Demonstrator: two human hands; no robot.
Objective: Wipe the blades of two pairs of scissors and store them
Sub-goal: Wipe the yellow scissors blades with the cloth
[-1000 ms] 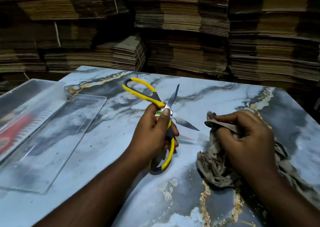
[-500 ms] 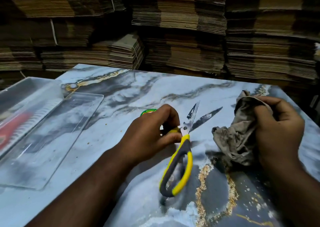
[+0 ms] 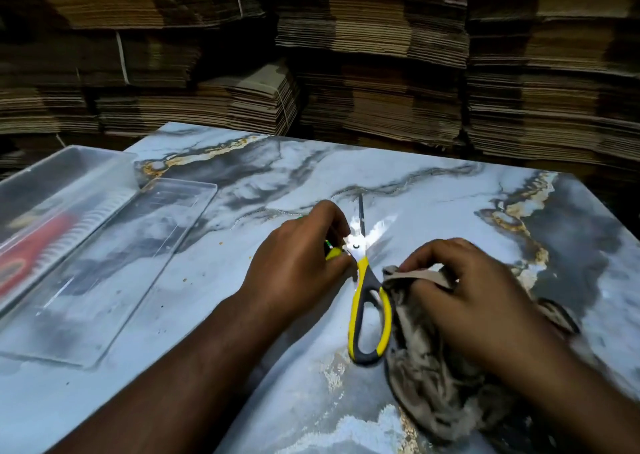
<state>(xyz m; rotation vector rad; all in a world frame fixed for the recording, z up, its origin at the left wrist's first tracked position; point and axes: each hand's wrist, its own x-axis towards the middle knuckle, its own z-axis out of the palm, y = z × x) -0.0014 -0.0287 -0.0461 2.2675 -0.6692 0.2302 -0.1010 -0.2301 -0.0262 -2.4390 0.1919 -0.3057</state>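
Both hands are working low over the tabletop (image 3: pixel 433 211). R hand (image 3: pixel 474 290) is gripping a crumpled grey-brown cloth (image 3: pixel 440 384), fingers curled over its top fold; rest of the cloth is bunching on the tabletop under the wrist and trailing toward the near right edge. Cloth is touching the right side of the scissors' lower handle loop.

L hand (image 3: pixel 298 263) is clenching round one handle of the yellow-and-grey scissors (image 3: pixel 367 301), w/ fingers curled near the pivot; that handle is mostly hidden in the palm, only a bit of yellow showing. Other handle loop is hanging free toward the camera, between the two hands. Blades are pointing away from the person: one thin dark blade is standing straight up-frame, the other is lost in glare, so can't tell how wide they're spread.

Further left, a clear plastic lid (image 3: pixel 114 266) is lying flat on the tabletop. Just beyond it, at the left edge, a clear plastic box (image 3: pixel 45 183) is sitting w/ something red (image 3: pixel 31 256) inside, blurred thru the wall, can't tell what it is.

Tabletop is showing a marble pattern, white-grey w/ gold veins, plus a few small crumbs near the lid.

Behind the far edge, stacks of flattened cardboard (image 3: pixel 381 72) are filling the whole background, some bundles tied w/ white strap.
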